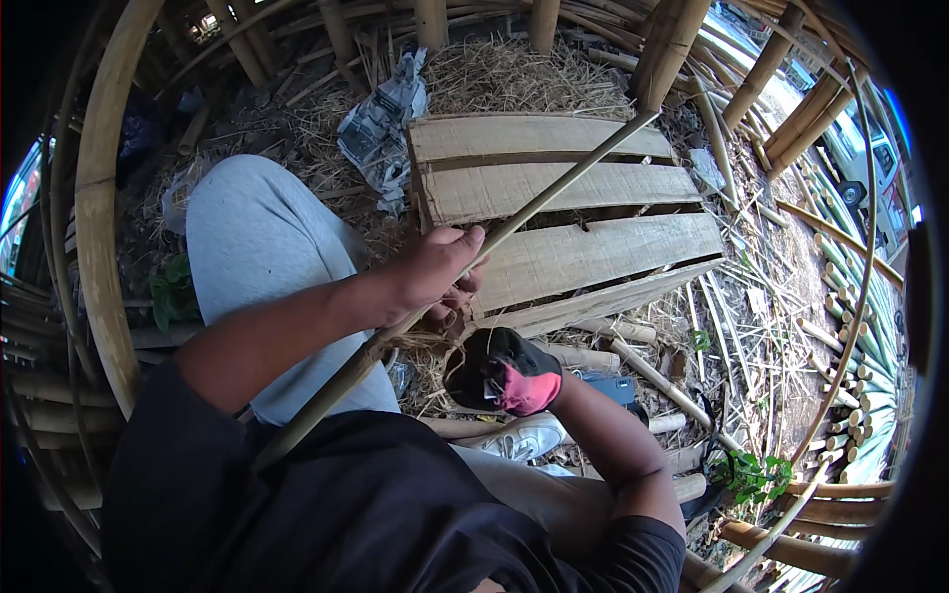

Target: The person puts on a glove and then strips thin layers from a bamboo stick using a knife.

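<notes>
My bare left hand (pixel 431 273) is closed around a long split-bamboo strip (pixel 565 182). The strip runs slantwise from my torso, over my lap and across the slatted wooden crate (pixel 593 252), its far end above the crate's back right part. Thin curled shavings (pixel 423 339) cling to the strip just below my left hand. My right hand (pixel 504 374), in a black and pink glove, is curled near the crate's front left corner, close to the strip. Its fingers are turned away, so whatever they hold is hidden.
Crumpled newspaper (pixel 388 128) lies left of the crate, with dry straw (pixel 524 79) behind it. Upright bamboo posts (pixel 107 198) surround me. Cut bamboo poles (pixel 860 395) are stacked at the right. A phone (pixel 608 386) lies near my shoe (pixel 524 438).
</notes>
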`<state>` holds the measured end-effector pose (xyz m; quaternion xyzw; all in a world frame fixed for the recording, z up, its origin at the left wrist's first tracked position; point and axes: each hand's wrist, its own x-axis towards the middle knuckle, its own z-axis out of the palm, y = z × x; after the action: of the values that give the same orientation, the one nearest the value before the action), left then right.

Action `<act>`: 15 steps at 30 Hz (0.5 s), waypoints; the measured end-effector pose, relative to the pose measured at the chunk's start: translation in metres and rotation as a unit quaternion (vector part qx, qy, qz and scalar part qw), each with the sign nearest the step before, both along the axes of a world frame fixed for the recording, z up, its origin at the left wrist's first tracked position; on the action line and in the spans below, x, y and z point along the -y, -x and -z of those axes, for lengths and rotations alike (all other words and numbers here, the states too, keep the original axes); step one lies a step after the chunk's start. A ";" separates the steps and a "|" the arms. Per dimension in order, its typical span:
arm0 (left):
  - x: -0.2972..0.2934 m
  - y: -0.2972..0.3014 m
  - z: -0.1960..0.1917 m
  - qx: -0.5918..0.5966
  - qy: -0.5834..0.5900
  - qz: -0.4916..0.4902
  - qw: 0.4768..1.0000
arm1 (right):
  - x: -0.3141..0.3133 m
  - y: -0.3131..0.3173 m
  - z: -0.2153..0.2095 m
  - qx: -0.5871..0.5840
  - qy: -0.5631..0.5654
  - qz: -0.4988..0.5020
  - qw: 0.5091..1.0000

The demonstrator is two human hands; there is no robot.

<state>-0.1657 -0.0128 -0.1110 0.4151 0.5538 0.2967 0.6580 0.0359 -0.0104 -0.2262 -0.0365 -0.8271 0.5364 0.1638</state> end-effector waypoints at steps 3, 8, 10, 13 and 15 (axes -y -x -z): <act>-0.011 0.025 0.017 -0.014 0.019 -0.035 0.999 | 0.008 -0.019 -0.036 -0.042 0.247 0.128 0.960; -0.004 0.019 0.009 0.028 0.023 -0.002 0.999 | -0.047 -0.078 -0.080 -0.285 0.315 0.033 0.905; 0.001 0.022 0.009 0.028 0.041 0.005 0.999 | -0.062 -0.115 -0.060 -0.154 0.200 0.376 0.892; 0.007 0.021 0.000 0.043 0.041 0.006 0.998 | -0.090 -0.170 -0.080 0.110 0.065 0.355 0.926; 0.012 0.011 -0.008 0.057 0.039 0.030 0.997 | -0.123 -0.226 -0.081 0.150 -0.195 0.335 0.910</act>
<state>-0.1770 -0.0248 -0.1029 0.3880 0.5135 0.2786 0.7129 0.2623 0.1122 -0.1454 -0.3589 -0.8692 0.2663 0.2115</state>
